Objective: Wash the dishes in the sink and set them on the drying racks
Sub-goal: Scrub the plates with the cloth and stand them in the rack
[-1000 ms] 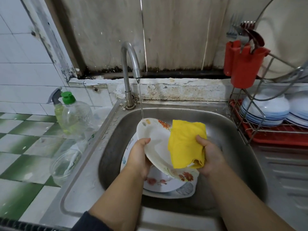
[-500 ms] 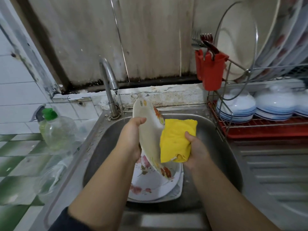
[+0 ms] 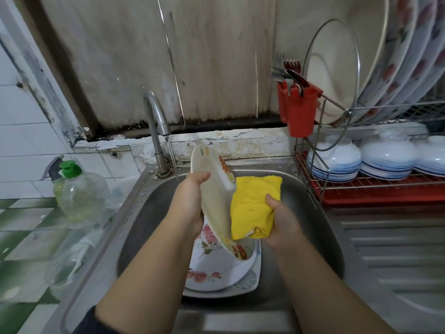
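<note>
- Head view, landmark = sink: steel basin, faucet at its back-left corner, thin stream of water running from the spout.
- Left hand over the sink centre, gripping the plate by its left rim, thumb hooked over the edge; plate tilted steeply, near edge-on, upper rim toward the faucet.
- Right hand just right of the plate, fingers curled around a folded yellow cloth, cloth pressed against the plate's face.
- Under the held plate, on the sink floor: floral plate stacked on a square-ish dish.
- Right of the sink: wire drying rack with red tray; stacked blue-striped bowls on the lower tier, large floral plates upright on the upper tier, glass lid leaning in front of them.
- Red cutlery holder hangs on the rack's sink-side end, forks and spoons in it.
- Left of the sink: green-capped soap bottle, spray bottle behind it, on green-white tiles.
</note>
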A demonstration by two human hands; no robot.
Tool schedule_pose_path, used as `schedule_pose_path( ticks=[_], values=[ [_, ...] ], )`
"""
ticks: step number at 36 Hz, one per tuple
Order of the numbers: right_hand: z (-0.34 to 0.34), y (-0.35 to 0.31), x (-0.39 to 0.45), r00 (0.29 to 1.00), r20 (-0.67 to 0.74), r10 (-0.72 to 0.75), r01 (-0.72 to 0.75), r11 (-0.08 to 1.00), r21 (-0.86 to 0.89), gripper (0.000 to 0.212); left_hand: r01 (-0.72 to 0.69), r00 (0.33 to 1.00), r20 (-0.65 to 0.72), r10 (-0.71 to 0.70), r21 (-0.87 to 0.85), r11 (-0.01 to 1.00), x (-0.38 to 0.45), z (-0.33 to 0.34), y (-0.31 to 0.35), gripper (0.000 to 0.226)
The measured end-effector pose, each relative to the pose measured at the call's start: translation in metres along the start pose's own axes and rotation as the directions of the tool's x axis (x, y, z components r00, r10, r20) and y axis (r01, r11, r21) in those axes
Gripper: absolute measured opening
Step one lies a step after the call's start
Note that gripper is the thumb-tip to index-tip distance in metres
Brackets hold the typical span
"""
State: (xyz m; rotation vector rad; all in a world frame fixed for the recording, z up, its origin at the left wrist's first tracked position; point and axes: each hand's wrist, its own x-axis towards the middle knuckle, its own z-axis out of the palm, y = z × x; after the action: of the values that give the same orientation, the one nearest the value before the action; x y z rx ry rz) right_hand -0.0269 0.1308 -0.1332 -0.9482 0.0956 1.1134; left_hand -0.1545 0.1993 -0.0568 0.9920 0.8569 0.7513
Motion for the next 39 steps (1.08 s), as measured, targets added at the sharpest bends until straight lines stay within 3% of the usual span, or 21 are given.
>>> schedule_pose_path(
  ticks=[3,6,10,11,12,13,14,15,16,18,20,22,24,28,30,33,35,39],
  values=[
    [0.003,-0.002,-0.004,1.000,-0.019,0.001,-0.001,1.000,-0.018,0.045,0.000,0.999,0.049,0.003,-0.062,0.998,-0.004,-0.004,-0.003,0.016],
    [0.008,-0.008,-0.010,0.996,-0.016,-0.089,0.087,0.992,-0.090,0.042,-0.005,0.996,0.087,0.017,-0.129,0.992,-0.007,-0.012,-0.008,0.022],
    [0.025,-0.014,-0.024,0.975,0.216,-0.061,0.145,0.905,-0.399,0.048,0.050,0.990,0.140,-0.016,-0.247,0.968,-0.004,-0.022,-0.018,0.031],
    [0.031,-0.012,-0.027,0.965,0.256,-0.055,0.198,0.794,-0.575,0.048,0.073,0.987,0.156,-0.031,-0.276,0.958,-0.002,-0.024,-0.023,0.033],
    [0.035,-0.008,-0.030,0.950,0.307,-0.064,0.288,0.561,-0.776,0.047,0.099,0.984,0.174,-0.048,-0.302,0.948,-0.001,-0.026,-0.028,0.036],
    [0.037,-0.002,-0.030,0.925,0.376,-0.058,0.380,0.226,-0.897,0.048,0.127,0.979,0.196,-0.063,-0.330,0.935,-0.001,-0.028,-0.033,0.039],
    [0.034,0.006,-0.025,0.895,0.444,-0.031,0.438,-0.123,-0.891,0.049,0.163,0.973,0.214,-0.089,-0.362,0.918,0.000,-0.030,-0.041,0.043],
    [0.030,0.013,-0.021,0.897,0.442,0.004,0.418,-0.334,-0.845,0.053,0.196,0.968,0.223,-0.116,-0.386,0.902,0.001,-0.032,-0.049,0.047],
    [0.025,0.020,-0.018,0.914,0.404,0.030,0.373,-0.452,-0.810,0.057,0.210,0.966,0.223,-0.127,-0.402,0.891,0.003,-0.035,-0.056,0.050],
    [0.016,0.029,-0.006,0.933,0.358,0.018,0.310,-0.542,-0.781,0.063,0.215,0.964,0.234,-0.122,-0.429,0.877,0.007,-0.040,-0.068,0.055],
    [0.015,0.028,0.008,0.942,0.325,-0.087,0.231,-0.533,-0.814,0.065,0.210,0.962,0.250,-0.110,-0.420,0.883,0.011,-0.042,-0.073,0.056],
    [0.021,0.025,0.020,0.949,0.209,-0.236,0.093,-0.422,-0.902,0.067,0.213,0.955,0.279,-0.104,-0.398,0.892,0.012,-0.042,-0.075,0.055],
    [0.033,0.031,0.025,0.953,0.139,-0.268,0.040,-0.345,-0.938,0.067,0.238,0.943,0.313,-0.117,-0.383,0.893,0.012,-0.042,-0.077,0.056],
    [0.035,0.046,0.010,0.912,0.401,-0.089,0.361,-0.290,-0.886,0.060,0.255,0.939,0.315,-0.139,-0.362,0.897,0.016,-0.044,-0.080,0.058],
    [0.022,0.047,-0.004,0.848,0.530,-0.016,0.522,-0.153,-0.839,0.052,0.258,0.947,0.281,-0.159,-0.364,0.895,0.019,-0.044,-0.080,0.059],
    [0.001,0.039,-0.027,0.824,0.565,0.028,0.565,0.025,-0.825,0.039,0.261,0.961,0.184,-0.205,-0.369,0.892,0.021,-0.043,-0.082,0.058],
    [-0.016,0.026,-0.033,0.841,0.539,0.045,0.540,-0.022,-0.841,0.031,0.270,0.962,0.140,-0.233,-0.389,0.881,0.020,-0.041,-0.082,0.055],
    [-0.053,-0.004,-0.030,0.900,0.428,0.086,0.434,-0.278,-0.857,0.025,0.214,0.977,0.101,-0.190,-0.386,0.897,0.019,-0.042,-0.085,0.043]
  ],
)
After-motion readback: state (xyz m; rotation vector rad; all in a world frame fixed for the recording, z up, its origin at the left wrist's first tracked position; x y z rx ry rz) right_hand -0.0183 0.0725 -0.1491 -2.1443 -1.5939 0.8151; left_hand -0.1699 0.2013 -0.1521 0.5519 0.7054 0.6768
